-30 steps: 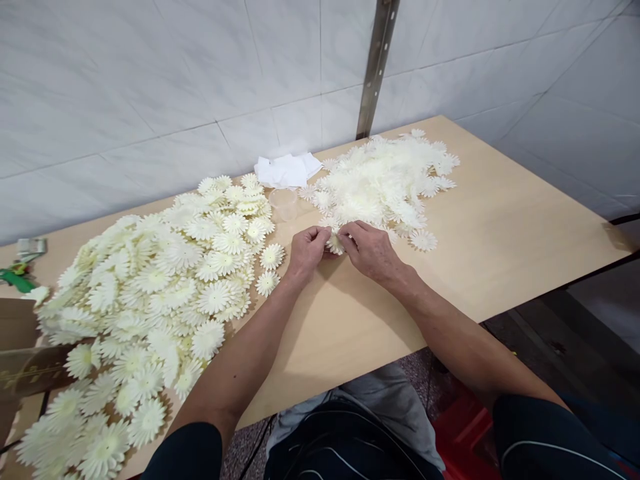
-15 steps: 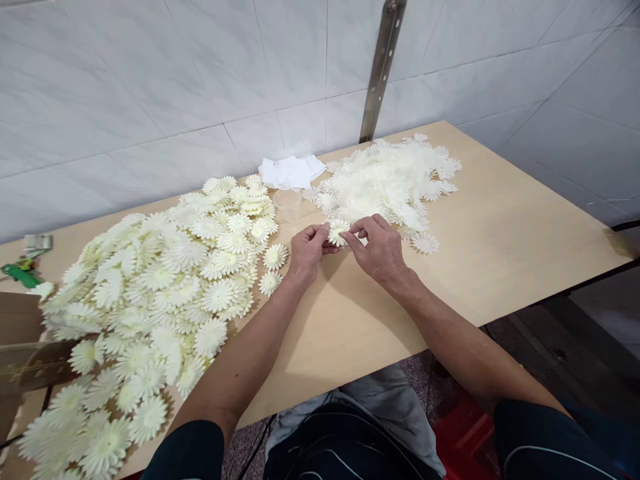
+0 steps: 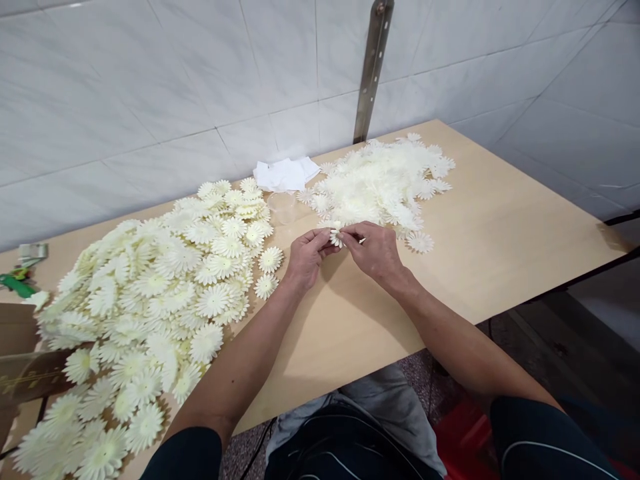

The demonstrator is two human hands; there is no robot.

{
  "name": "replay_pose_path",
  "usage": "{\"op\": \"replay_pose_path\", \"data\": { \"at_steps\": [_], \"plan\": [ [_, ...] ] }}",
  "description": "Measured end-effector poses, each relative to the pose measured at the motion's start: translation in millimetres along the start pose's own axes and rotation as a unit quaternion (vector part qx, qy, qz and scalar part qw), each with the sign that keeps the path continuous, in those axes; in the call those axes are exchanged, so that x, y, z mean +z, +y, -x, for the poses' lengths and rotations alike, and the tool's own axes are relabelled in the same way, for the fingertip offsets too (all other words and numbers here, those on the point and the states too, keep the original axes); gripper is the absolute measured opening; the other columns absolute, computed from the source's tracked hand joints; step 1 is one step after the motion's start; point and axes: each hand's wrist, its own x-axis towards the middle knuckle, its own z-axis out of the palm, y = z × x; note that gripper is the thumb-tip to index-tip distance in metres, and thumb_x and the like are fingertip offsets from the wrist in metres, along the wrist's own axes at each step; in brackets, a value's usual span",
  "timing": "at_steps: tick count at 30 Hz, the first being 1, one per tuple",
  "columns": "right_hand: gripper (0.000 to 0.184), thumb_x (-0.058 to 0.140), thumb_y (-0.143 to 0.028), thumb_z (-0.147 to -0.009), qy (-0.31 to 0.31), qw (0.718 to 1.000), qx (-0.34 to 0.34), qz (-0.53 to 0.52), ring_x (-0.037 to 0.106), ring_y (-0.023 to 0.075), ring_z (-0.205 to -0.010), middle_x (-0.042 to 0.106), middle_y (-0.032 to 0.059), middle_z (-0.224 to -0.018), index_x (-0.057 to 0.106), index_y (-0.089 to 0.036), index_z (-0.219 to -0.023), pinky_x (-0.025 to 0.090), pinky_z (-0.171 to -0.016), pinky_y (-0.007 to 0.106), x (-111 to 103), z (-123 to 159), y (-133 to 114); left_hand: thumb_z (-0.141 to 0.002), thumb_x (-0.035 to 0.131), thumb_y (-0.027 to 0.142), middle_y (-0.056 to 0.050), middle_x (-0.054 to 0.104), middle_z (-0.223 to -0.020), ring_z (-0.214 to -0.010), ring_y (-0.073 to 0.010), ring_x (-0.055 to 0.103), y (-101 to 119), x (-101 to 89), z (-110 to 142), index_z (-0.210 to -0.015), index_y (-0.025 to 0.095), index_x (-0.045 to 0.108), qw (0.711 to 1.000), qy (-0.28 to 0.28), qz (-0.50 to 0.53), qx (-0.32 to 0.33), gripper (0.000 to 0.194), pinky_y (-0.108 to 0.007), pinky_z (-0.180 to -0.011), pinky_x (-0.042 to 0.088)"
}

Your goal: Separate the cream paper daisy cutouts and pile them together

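Free room on tabletop (image 3: pixel 515 207) rightward, flower heap (image 3: pixel 165 280) leftward

Table (image 3: pixel 500 227), with the wall (image 3: pixel 150 80) behind it. Left, a flower pile (image 3: pixel 155 283); to its right, on the far side, a second pile (image 3: pixel 380 180); between them, paper sheets (image 3: pixel 286 175), with a container (image 3: pixel 283 208) nearer. Before the second pile, left hand (image 3: pixel 307 255) and right hand (image 3: pixel 374 249), a single flower (image 3: pixel 337 239) between.

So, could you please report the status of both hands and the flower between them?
Left hand and right hand pinching one cream daisy-shaped flower. Loose flower pile just beyond. No obstruction visible.
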Motion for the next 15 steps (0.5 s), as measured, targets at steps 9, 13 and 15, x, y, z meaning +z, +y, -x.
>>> {"op": "replay_pose_path", "data": {
  "at_steps": [9,13,15],
  "plan": [
    [0.018,0.068,-0.024,-0.100,0.019,0.999,-0.033,0.037,0.076,0.0232,-0.083,0.083,0.0061,-0.087,0.082,-0.023,-0.090,0.056,-0.079,0.034,2.7,1.0,-1.0,-0.064,0.106,0.041,-0.007,0.081,-0.088,-0.081,-0.0165,0.073,-1.6,-0.8,-0.9,-0.082,0.014,0.081,1.000,0.001,0.000,0.003,0.041,-0.032,-0.081,0.063],
    [0.016,0.067,-0.021,-0.097,0.026,0.999,-0.015,0.038,0.073,0.0223,-0.079,0.081,0.0056,-0.083,0.079,-0.023,-0.086,0.054,-0.077,0.033,3.7,0.4,-2.0,-0.060,0.109,0.045,-0.004,0.077,-0.081,-0.077,-0.0139,0.071,-2.8,-0.8,-2.1,-0.076,0.015,0.079,1.000,0.005,0.015,0.006,0.045,-0.028,-0.076,0.062],
    [0.017,0.065,-0.024,-0.098,0.024,0.999,-0.003,0.031,0.073,0.0226,-0.079,0.081,0.0061,-0.084,0.077,-0.023,-0.086,0.054,-0.077,0.034,4.0,0.0,-2.5,-0.059,0.110,0.046,-0.003,0.077,-0.080,-0.076,-0.0137,0.071,-3.0,-0.9,-2.5,-0.077,0.015,0.079,1.000,0.006,0.016,0.005,0.047,-0.028,-0.075,0.062]
  ]
}}
